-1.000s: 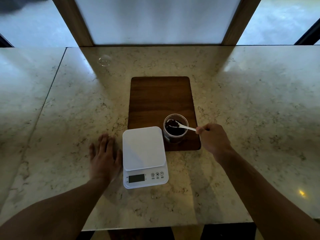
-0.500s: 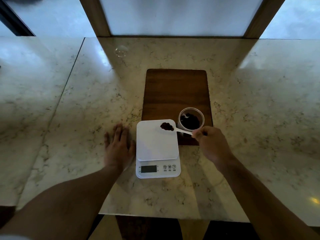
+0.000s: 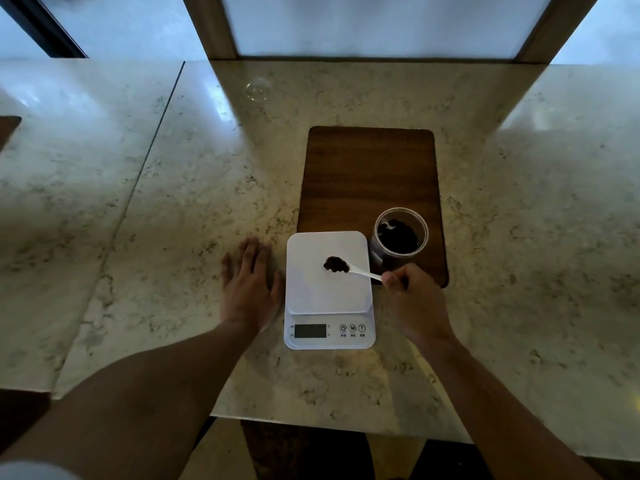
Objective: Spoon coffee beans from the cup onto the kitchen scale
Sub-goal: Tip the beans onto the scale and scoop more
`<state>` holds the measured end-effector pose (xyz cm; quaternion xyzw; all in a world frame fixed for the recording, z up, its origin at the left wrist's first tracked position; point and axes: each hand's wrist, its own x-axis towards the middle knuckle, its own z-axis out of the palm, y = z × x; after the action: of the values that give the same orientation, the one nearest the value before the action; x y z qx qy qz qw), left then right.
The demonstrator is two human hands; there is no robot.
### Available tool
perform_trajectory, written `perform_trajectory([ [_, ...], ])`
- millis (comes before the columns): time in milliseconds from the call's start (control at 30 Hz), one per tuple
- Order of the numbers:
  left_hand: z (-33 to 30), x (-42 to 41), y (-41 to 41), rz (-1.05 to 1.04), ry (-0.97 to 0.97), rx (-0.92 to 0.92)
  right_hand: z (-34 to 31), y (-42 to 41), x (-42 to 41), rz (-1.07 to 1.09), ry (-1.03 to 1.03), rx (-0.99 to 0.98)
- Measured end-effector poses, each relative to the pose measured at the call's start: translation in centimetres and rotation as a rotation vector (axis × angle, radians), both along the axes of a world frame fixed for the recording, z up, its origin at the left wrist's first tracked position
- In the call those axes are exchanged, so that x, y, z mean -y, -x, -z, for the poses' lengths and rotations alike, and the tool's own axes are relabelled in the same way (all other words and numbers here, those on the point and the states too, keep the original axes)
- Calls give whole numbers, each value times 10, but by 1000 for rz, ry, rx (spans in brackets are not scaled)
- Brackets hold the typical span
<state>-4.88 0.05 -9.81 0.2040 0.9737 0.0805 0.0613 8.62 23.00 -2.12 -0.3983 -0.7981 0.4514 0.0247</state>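
A white kitchen scale (image 3: 311, 292) sits on the marble counter in front of me, display dark. My right hand (image 3: 415, 303) pinches the handle of a small white spoon (image 3: 362, 271). The spoon's bowl holds a heap of dark coffee beans (image 3: 336, 264) over the middle of the scale's platform. A clear plastic cup (image 3: 400, 237) with beans inside stands just right of the scale, on the near right corner of a dark wooden board (image 3: 367, 174). My left hand (image 3: 249, 285) lies flat on the counter, fingers spread, against the scale's left side.
A small clear round object (image 3: 258, 87) lies on the counter at the far left of the board. A seam (image 3: 149, 157) splits the counter on the left. The near edge (image 3: 311, 424) is close below the scale. Window frames stand behind.
The spoon rose out of the cup with beans and travelled left, from the scale's far right corner to above its middle. My left hand stayed flat beside the scale.
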Motion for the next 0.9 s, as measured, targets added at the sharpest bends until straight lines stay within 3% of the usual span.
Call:
perform_trajectory([
  [500,-2,0,-1,10,1,-6,-14,-6,-6,-170,-225,-219],
  [700,1,0,-1,4,3,-13,-36,-9,-24,-88,-392,-304],
  [800,3,2,-1,7,7,-16,-45,-10,-41,-18,-494,-287],
  [900,4,2,-1,12,10,-16,-49,-9,-55,-44,-577,-139],
])
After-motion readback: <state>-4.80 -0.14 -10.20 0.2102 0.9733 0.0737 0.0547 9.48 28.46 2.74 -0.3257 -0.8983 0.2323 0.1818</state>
